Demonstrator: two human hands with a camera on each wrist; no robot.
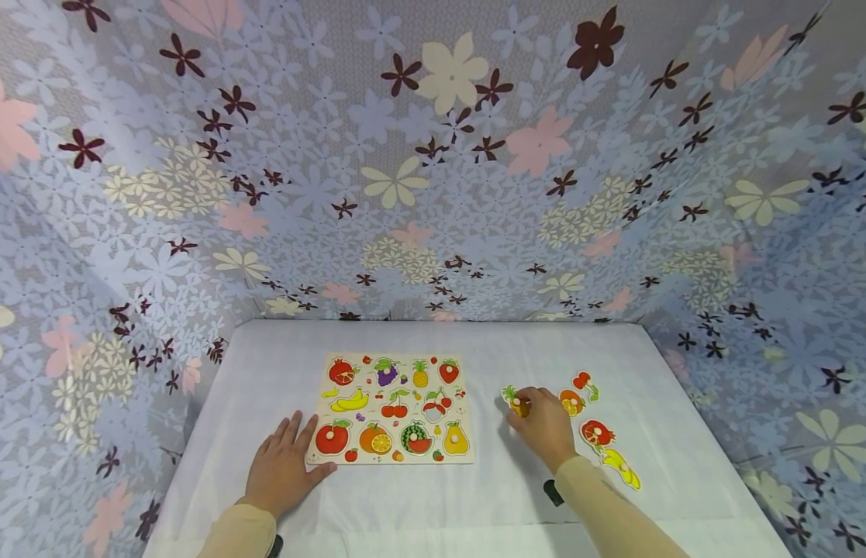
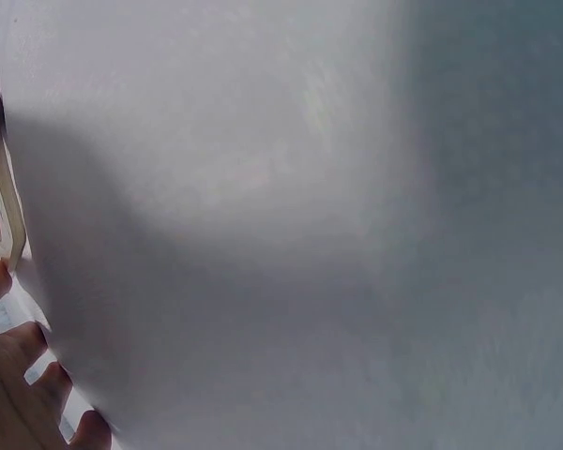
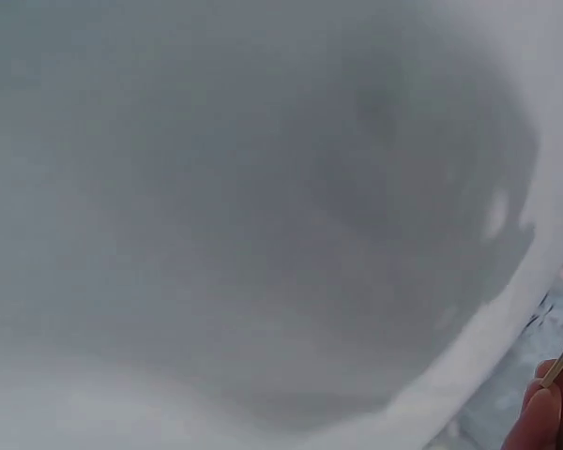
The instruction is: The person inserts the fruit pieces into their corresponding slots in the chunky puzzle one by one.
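A fruit puzzle board [image 1: 324, 364] lies flat on the table, printed with several fruits. At its lower left corner my left hand [image 1: 282, 463] rests with fingers spread, the thumb along the bottom edge. To the right of the board, my right hand [image 1: 544, 426] pinches a pineapple piece [image 1: 509, 394], partly hidden by the fingers. In the right wrist view the thumb and fingers [image 3: 542, 412] hold a thin wooden edge. The left wrist view shows the left fingers [image 2: 23, 342] at the board's rim [image 2: 17, 220].
Right of my right hand lie loose pieces: a red fruit piece with green [image 1: 584, 381], an orange [image 1: 571, 401], a pomegranate [image 1: 596, 432] and bananas [image 1: 622, 470]. A white cloth covers the table [image 1: 405, 504]. Flowered curtains [image 1: 405, 232] enclose the back and sides.
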